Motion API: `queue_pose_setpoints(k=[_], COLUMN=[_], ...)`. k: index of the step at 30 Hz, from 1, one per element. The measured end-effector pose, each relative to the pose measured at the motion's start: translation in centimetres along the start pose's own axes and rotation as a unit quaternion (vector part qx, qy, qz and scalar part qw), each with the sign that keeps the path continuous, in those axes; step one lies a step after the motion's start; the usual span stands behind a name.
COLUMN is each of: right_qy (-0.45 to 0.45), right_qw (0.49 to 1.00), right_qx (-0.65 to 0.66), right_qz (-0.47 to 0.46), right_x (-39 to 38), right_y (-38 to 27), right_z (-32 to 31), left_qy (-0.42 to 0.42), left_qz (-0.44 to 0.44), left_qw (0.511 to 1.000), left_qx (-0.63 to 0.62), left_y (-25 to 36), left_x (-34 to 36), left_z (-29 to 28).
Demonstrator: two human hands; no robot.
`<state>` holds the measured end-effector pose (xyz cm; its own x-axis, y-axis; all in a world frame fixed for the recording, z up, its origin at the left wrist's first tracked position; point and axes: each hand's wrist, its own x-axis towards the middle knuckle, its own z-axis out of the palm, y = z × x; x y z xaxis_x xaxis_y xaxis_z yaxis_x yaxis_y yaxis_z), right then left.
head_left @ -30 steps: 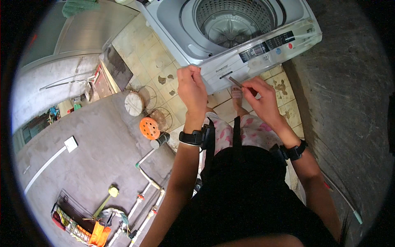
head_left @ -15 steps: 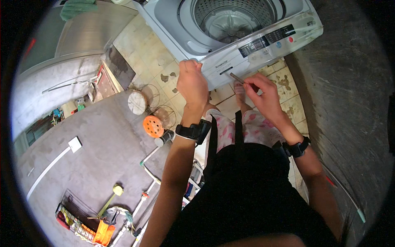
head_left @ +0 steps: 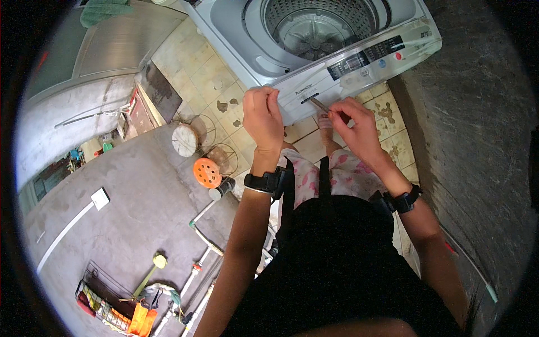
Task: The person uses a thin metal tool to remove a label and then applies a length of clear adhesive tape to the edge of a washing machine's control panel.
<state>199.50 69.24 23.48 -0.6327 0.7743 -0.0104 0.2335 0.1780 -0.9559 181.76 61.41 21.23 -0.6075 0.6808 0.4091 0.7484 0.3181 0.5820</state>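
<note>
Stiff little strip [head_left: 320, 105] held in a fingertip pinch

Head view, clock read from the middle of the frame: the narrow, dull strip lies at 1 o'clock, its tip over the front panel [head_left: 337, 85] of the washing machine [head_left: 233, 48]; whether the two touch cannot be told. The right hand [head_left: 357, 126], at 2, grips it between thumb and fingertips. The left hand [head_left: 262, 115], at 12, is curled closed by the panel's near corner; whether it pinches anything is hidden.

The strip looks light, rigid and perhaps slick. Its 4 o'clock end seems the better hold, leaving the 10 o'clock tip free. The smooth panel could scratch.

The panel's near edge runs from the left hand toward 2; the drum [head_left: 314, 36] opens beyond, between 12 and 1. A dark grey wall [head_left: 483, 140] bounds 3, an orange stool [head_left: 207, 173] stands at 9. Elbow room looks best toward 11, over the tiled floor [head_left: 208, 73].
</note>
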Motion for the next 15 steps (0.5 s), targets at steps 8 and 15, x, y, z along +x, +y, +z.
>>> queue_pose_setpoints(k=[8,15], right_qy=[0.017,-0.002], right_qw=[0.999,0.992], right_qx=[0.045,0.112], right_qz=[0.005,0.059], right_x=[2.3,4.1], right_y=[0.1,-0.3], right_z=[1.9,4.1], left_qy=[-0.024,-0.007], left_qz=[-0.075,-0.031], left_qw=[0.996,0.999], left_qx=[-0.052,0.018], left_y=[1.0,0.3], left_x=[0.5,-0.4], left_z=[0.1,1.1])
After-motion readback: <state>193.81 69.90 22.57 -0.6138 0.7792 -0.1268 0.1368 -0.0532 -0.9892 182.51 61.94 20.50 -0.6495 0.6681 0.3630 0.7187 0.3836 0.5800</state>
